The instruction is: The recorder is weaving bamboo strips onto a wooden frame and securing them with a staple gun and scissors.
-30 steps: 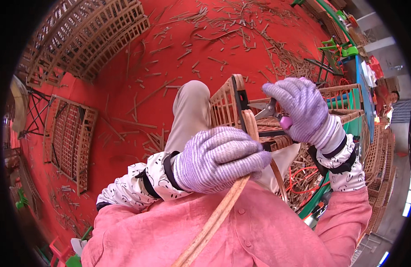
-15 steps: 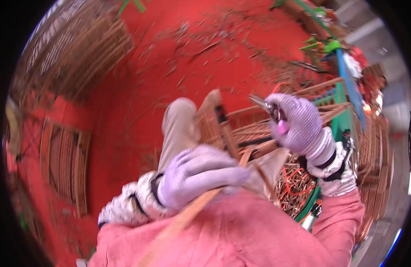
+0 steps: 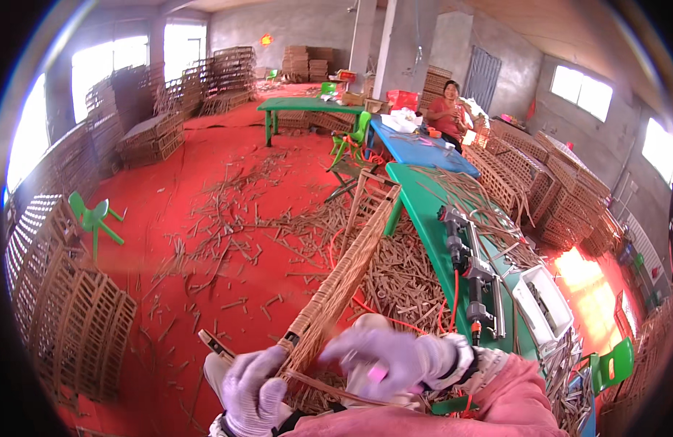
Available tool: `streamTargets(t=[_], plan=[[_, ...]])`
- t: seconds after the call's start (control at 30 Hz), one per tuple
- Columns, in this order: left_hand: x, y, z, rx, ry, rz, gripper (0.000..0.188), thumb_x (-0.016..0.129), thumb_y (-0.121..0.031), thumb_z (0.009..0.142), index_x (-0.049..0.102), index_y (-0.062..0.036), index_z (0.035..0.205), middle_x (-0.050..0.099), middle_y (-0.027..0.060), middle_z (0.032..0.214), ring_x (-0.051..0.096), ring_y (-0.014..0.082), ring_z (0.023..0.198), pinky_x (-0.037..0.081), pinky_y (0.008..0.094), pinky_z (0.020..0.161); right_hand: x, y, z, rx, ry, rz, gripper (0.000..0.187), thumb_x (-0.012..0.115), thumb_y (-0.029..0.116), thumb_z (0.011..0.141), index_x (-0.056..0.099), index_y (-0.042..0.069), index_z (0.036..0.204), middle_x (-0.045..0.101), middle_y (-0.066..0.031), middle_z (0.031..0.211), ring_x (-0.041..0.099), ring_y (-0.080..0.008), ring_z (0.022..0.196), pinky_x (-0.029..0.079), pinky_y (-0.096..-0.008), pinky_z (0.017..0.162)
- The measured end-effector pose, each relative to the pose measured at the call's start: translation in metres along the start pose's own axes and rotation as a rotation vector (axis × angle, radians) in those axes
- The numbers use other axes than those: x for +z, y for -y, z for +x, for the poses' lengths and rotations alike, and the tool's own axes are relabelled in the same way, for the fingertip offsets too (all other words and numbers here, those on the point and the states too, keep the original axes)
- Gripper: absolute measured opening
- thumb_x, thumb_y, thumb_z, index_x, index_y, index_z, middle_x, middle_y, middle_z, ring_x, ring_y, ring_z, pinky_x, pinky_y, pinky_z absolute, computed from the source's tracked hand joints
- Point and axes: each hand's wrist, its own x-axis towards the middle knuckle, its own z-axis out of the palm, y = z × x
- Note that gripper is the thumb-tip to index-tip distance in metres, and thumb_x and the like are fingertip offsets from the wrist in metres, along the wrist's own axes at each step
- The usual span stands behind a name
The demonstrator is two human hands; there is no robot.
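Both my hands wear pale purple knit gloves. My left hand (image 3: 256, 390) is closed on the near end of a long brown woven frame (image 3: 336, 284), close to a small black patch on its edge. The frame slants away from my lap to the far right. My right hand (image 3: 391, 360) is blurred beside it, with the pink handle of scissors (image 3: 378, 373) showing in the palm; their blades are hidden. A flat brown strip (image 3: 340, 390) runs from the frame's near end below my right hand, and I cannot tell whether that hand touches it.
Cut strips (image 3: 405, 284) lie heaped right of the frame. A green table (image 3: 431, 233) holds nail guns (image 3: 478, 273) and a white bin (image 3: 541, 302). Orange hoses cross the scraps. A co-worker (image 3: 449, 113) sits beyond a blue table (image 3: 424, 149). Woven racks (image 3: 81, 320) stand left.
The view has swung up to the room. My right hand with the scissors has come down and left. My left hand has shifted from the flat strip to the frame's end.
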Motion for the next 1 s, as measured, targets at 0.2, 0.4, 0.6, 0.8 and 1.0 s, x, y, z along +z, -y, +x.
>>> streamTargets(t=[0.2,0.4,0.6,0.8,1.0], plan=[[-0.024,0.072,-0.002,0.020,-0.020,0.286,0.027,0.050,-0.025,0.089,0.063,-0.0021,0.090,0.062,0.0110,0.087,0.056,0.0295,0.083,0.044,0.0392,0.079,-0.078,-0.030,-0.145,0.667,-0.830,-0.651,0.059,0.071,0.024,0.061,0.054,0.001,0.114,0.058,-0.0148,0.101,0.059,-0.0263,0.088,0.046,-0.0334,0.083],[-0.009,0.102,0.003,0.236,0.054,0.342,0.024,0.048,-0.025,0.090,0.062,-0.0114,0.076,0.061,0.0018,0.071,0.056,0.0235,0.070,0.042,0.0400,0.078,-0.084,-0.064,-0.314,1.607,-0.884,-0.961,0.053,0.069,0.024,0.057,0.056,0.006,0.105,0.057,-0.0124,0.091,0.058,-0.0318,0.089,0.047,-0.0400,0.080],[-0.007,0.107,0.004,0.288,0.025,0.341,0.027,0.050,-0.023,0.089,0.061,-0.0114,0.069,0.057,0.0023,0.063,0.052,0.0238,0.060,0.041,0.0395,0.071,-0.061,-0.083,-0.378,1.929,-0.628,-0.786,0.052,0.068,0.035,0.063,0.059,0.007,0.106,0.059,-0.0171,0.106,0.059,-0.0318,0.100,0.046,-0.0383,0.090],[-0.006,0.106,0.005,0.277,0.020,0.359,0.027,0.052,-0.023,0.087,0.062,-0.0111,0.065,0.057,0.0023,0.059,0.052,0.0219,0.056,0.041,0.0381,0.069,-0.063,-0.083,-0.369,1.988,-0.740,-0.714,0.060,0.070,0.039,0.061,0.059,0.006,0.109,0.058,-0.0181,0.109,0.057,-0.0319,0.104,0.045,-0.0375,0.093],[-0.007,0.103,0.011,0.172,0.059,0.333,0.029,0.054,-0.024,0.085,0.060,-0.0108,0.059,0.056,0.0030,0.054,0.054,0.0225,0.052,0.041,0.0352,0.065,-0.072,-0.094,-0.376,2.005,-0.654,-0.762,0.072,0.065,0.053,0.058,0.061,0.005,0.113,0.055,-0.0241,0.114,0.051,-0.0330,0.112,0.042,-0.0368,0.095]])
